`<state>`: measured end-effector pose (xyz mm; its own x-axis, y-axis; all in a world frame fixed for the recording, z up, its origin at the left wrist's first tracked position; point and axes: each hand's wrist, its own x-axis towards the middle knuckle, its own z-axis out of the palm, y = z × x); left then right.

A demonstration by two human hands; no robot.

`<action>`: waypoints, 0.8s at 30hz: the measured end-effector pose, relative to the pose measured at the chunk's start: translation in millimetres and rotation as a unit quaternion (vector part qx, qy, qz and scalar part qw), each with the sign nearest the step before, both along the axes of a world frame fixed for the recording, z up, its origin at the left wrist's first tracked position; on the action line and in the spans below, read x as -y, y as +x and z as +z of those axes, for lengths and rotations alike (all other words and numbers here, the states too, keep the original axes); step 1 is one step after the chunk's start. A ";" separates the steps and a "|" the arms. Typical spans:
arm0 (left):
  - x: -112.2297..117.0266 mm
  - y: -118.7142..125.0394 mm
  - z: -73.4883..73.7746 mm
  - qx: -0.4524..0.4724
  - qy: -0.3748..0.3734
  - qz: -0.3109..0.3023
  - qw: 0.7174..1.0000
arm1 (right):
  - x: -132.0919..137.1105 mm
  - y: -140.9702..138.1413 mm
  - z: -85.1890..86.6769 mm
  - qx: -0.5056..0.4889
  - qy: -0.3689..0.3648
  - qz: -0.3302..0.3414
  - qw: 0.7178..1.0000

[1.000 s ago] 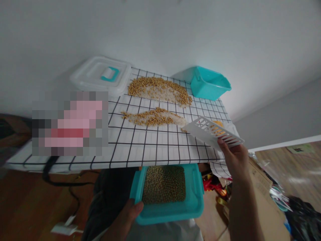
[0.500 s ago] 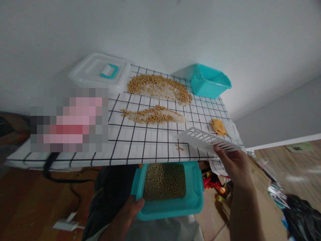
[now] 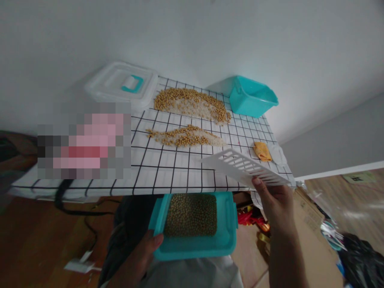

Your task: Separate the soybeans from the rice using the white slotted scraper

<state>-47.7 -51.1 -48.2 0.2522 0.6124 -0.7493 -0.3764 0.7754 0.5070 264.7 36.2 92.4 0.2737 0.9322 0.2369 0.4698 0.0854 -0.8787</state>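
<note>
My left hand (image 3: 145, 250) grips the left rim of a teal plastic container (image 3: 192, 251), thumb over the edge, just below the table's front edge. Tan soybeans (image 3: 192, 216) fill much of its bottom. My right hand (image 3: 274, 198) holds a white slotted plastic plate (image 3: 237, 162) by its right end, tilted low over the front right of the table. Beyond the plate lies a thin strip of soybeans mixed with pale grains (image 3: 186, 136). A larger pile of soybeans and pale grains (image 3: 192, 105) spreads farther back.
A black-and-white checked cloth (image 3: 163, 170) covers the table. At the back stand a clear lid with a teal handle (image 3: 124, 82) and a teal bin (image 3: 253, 98). A folded yellow cloth (image 3: 262, 151) lies at the right. A pixelated pink patch (image 3: 90, 140) covers the left.
The slotted plate has moved left along the front edge, and the few loose beans there no longer show. My left hand and the teal container have shifted slightly left.
</note>
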 end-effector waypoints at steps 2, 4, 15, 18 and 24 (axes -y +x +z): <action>-1.8 -7.9 1.5 0.027 0.006 0.022 0.999 | -20.2 -2.6 3.2 0.003 0.041 -0.025 0.999; -3.9 -15.3 4.4 -0.003 0.021 0.022 1.000 | -41.0 -4.6 4.0 0.004 0.071 -0.036 0.997; -7.7 -22.4 14.8 -0.031 0.023 0.030 0.999 | -105.4 -9.0 -6.5 0.031 0.068 0.053 0.996; -6.6 -22.8 9.4 -0.026 0.019 0.037 0.999 | -102.7 -9.1 -5.4 0.033 0.065 0.060 0.995; -9.0 -20.0 12.6 0.012 0.018 0.052 0.998 | -90.0 -6.3 -2.1 0.045 0.065 0.063 0.995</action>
